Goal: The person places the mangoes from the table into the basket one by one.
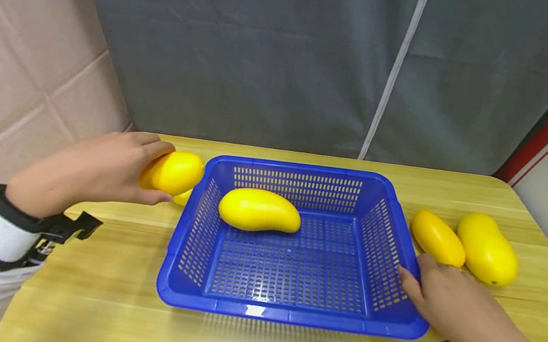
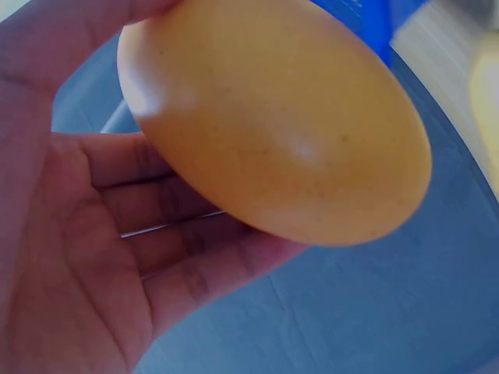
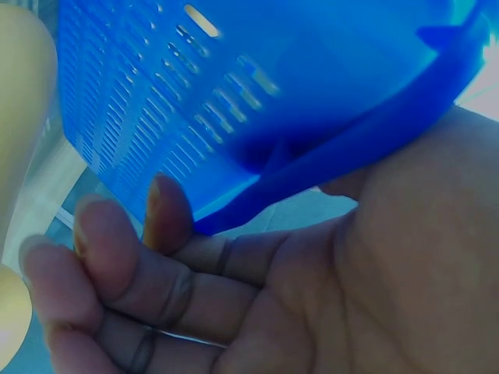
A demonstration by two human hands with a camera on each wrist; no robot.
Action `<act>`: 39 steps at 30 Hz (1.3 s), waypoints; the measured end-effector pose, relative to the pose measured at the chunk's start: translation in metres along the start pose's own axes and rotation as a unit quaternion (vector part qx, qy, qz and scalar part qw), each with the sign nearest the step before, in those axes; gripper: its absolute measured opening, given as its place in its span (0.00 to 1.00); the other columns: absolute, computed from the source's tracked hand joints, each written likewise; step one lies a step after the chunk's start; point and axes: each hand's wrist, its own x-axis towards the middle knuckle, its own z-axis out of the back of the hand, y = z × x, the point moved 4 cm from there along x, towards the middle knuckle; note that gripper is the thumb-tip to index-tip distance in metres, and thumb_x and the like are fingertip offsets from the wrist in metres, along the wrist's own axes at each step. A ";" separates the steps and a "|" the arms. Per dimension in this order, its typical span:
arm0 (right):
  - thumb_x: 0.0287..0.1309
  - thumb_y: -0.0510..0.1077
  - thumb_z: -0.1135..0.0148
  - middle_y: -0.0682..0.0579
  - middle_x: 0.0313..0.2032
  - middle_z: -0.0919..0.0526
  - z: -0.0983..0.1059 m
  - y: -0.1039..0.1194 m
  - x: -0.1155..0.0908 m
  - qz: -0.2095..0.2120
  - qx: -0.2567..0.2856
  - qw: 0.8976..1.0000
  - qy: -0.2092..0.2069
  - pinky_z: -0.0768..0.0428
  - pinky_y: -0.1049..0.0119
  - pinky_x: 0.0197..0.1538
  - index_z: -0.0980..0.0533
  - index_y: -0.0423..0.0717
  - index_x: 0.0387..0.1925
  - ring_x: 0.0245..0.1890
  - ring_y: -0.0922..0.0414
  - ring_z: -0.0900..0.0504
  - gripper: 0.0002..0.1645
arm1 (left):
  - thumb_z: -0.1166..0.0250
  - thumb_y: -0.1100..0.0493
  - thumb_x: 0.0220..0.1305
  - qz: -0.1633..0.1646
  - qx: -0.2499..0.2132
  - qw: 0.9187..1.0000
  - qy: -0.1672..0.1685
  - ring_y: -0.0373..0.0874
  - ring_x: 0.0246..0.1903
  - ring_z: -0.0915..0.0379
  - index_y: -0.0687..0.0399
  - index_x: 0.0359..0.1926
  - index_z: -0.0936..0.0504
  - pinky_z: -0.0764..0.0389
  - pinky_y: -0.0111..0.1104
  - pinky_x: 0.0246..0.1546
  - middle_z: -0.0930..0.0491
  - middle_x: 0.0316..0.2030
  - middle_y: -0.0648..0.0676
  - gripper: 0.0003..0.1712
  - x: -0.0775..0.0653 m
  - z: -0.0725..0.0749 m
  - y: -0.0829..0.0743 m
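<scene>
My left hand (image 1: 118, 167) holds a yellow mango (image 1: 179, 173) between thumb and fingers, just left of the basket rim. In the left wrist view the mango (image 2: 281, 117) is smooth and oval, with the fingers under one side of it. A blue plastic basket (image 1: 286, 314) with slotted walls stands in the middle, and one curved yellow mango (image 1: 259, 210) lies inside it at the back left. My right hand (image 1: 453, 298) grips the basket's right rim, thumb over the edge. In the right wrist view the curled fingers (image 3: 117, 241) are outside the basket wall (image 3: 179, 101).
Two more yellow mangoes, a slim one (image 1: 438, 237) and a plumper one (image 1: 487, 250), lie on the wooden table (image 1: 92, 268) right of the basket. Another yellow fruit (image 1: 182, 197) shows partly behind the held mango. A grey curtain (image 1: 269, 62) hangs behind the table.
</scene>
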 end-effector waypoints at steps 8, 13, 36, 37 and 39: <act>0.68 0.53 0.49 0.53 0.18 0.33 0.000 0.000 0.000 -0.001 0.001 1.000 0.003 0.35 0.65 0.18 0.30 0.30 0.40 0.16 0.58 0.31 0.25 | 0.26 0.41 0.47 -0.013 0.006 1.000 0.017 0.49 0.29 0.27 0.66 0.51 0.23 0.20 0.43 0.29 0.22 0.37 0.56 0.39 0.027 0.007 -0.023; 0.67 0.53 0.49 0.53 0.17 0.34 0.001 0.002 0.000 0.003 0.001 1.000 0.000 0.35 0.65 0.18 0.29 0.31 0.39 0.15 0.58 0.32 0.24 | 0.27 0.42 0.48 -0.035 0.022 0.999 0.012 0.49 0.29 0.28 0.65 0.50 0.23 0.21 0.41 0.30 0.24 0.35 0.56 0.37 0.044 0.006 -0.035; 0.68 0.54 0.50 0.53 0.18 0.33 0.003 0.001 0.000 -0.003 0.006 1.000 0.018 0.34 0.65 0.19 0.30 0.30 0.41 0.17 0.58 0.31 0.26 | 0.34 0.35 0.53 -0.145 0.081 0.986 0.020 0.48 0.36 0.29 0.61 0.51 0.25 0.21 0.39 0.32 0.24 0.39 0.56 0.37 0.108 -0.022 -0.101; 0.68 0.53 0.50 0.53 0.18 0.33 0.003 0.001 0.000 -0.001 0.006 1.000 0.016 0.34 0.64 0.19 0.30 0.30 0.40 0.17 0.58 0.31 0.25 | 0.34 0.35 0.53 -0.150 0.085 0.985 0.021 0.48 0.36 0.29 0.61 0.51 0.25 0.21 0.39 0.32 0.24 0.40 0.56 0.37 0.111 -0.023 -0.104; 0.68 0.53 0.49 0.53 0.18 0.34 0.003 0.001 0.000 0.002 0.007 1.000 0.008 0.35 0.65 0.19 0.30 0.32 0.38 0.16 0.58 0.32 0.23 | 0.35 0.35 0.54 -0.159 0.091 0.983 0.024 0.48 0.36 0.29 0.61 0.51 0.24 0.21 0.39 0.32 0.24 0.40 0.56 0.37 0.117 -0.026 -0.109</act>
